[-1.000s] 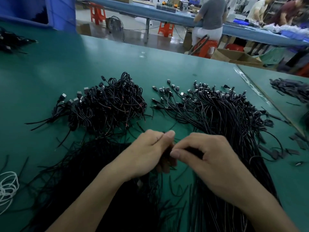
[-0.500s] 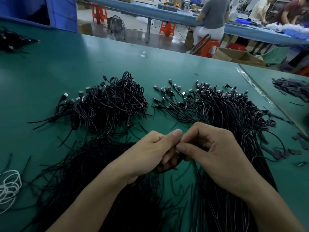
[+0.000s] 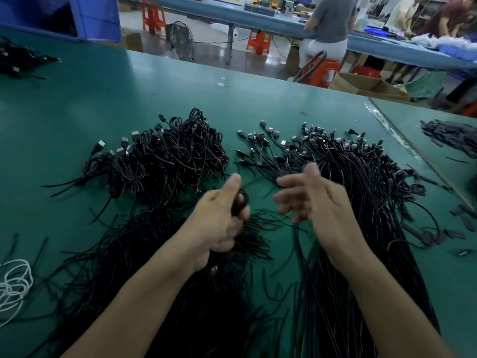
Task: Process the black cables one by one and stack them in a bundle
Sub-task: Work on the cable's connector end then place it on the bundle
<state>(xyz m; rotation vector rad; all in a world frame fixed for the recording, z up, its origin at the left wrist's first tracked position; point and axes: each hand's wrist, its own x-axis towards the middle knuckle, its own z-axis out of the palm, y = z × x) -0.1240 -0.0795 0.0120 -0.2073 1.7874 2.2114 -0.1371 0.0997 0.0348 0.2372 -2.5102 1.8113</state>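
My left hand (image 3: pixel 219 220) grips a small coiled black cable (image 3: pixel 238 202), thumb raised above it. My right hand (image 3: pixel 309 200) is apart from it to the right, fingers spread and relaxed, holding nothing; it is motion-blurred. A heap of coiled black cables with USB plugs (image 3: pixel 167 158) lies on the green table beyond my left hand. A long spread of straight black cables (image 3: pixel 361 182) runs under and past my right hand. Loose black wire ends (image 3: pixel 144 254) lie beneath my left forearm.
The green table (image 3: pixel 129 86) stretches far ahead. A white cord (image 3: pixel 13 282) lies at the left edge. Small dark strips (image 3: pixel 456 135) sit on the table at the right. A blue bin (image 3: pixel 77 16) stands at the back left. People work at another bench behind.
My hands were pinched together over one cable. They have come apart: the right hand has let go and opened, the left keeps the coiled cable and has shifted slightly left.
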